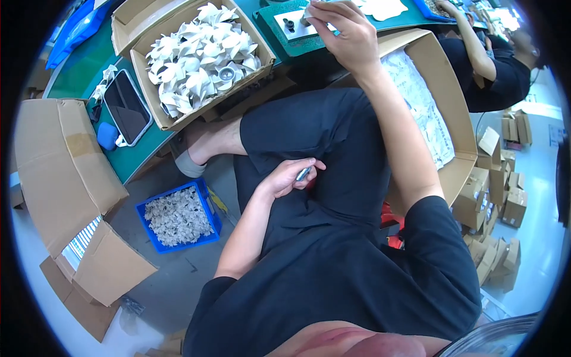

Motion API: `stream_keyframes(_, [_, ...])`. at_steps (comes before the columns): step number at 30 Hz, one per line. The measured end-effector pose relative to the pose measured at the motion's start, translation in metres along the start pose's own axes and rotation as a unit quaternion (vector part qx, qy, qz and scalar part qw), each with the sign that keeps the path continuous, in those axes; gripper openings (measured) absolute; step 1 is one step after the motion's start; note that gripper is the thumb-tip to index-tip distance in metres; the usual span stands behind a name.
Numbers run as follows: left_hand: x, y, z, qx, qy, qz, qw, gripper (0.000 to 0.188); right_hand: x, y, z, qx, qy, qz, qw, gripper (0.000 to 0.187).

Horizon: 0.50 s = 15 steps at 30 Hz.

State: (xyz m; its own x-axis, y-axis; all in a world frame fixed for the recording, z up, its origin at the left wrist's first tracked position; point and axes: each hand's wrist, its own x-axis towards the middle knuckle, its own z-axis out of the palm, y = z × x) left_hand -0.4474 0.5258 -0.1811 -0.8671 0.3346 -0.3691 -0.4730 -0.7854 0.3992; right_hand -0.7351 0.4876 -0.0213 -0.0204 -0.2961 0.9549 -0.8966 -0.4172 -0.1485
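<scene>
My left hand (292,178) rests over my lap, its fingers curled round a short shiny metal rod (303,174), of which only one end shows. At the top of the view my right hand (348,33) pinches a small grey piece (307,16), mostly hidden by the fingers. That hand is over a metal plate (296,30) with a dark knob (289,25) standing on it, on the green bench. To its left, an open cardboard box (205,108) holds a heap of white bladed fan wheels (199,59).
A phone (126,107) and a blue case (107,136) lie at the bench's left. On the floor stands a blue bin (215,223) of small pale parts. Open cartons (65,166) flank me left and right (461,128). Another person (493,71) works at the far right.
</scene>
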Motion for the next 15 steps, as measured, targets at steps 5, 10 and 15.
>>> stream_keyframes(5, [0.002, 0.004, -0.007, 0.022, 0.013, -0.012, 1.000, 0.038, 0.022, -0.034, -0.017, -0.151, -0.173, 0.052, 0.972, 0.022])
stream_keyframes(10, [-0.002, -0.002, -0.008, 0.008, 0.017, -0.018, 1.000, 0.037, 0.014, -0.012, -0.031, -0.010, -0.108, 0.254, 0.961, 0.025])
stream_keyframes(15, [0.000, -0.003, 0.000, 0.019, 0.027, -0.025, 0.999, 0.036, -0.015, 0.131, -0.018, 0.070, 0.021, 0.486, 0.871, 0.021])
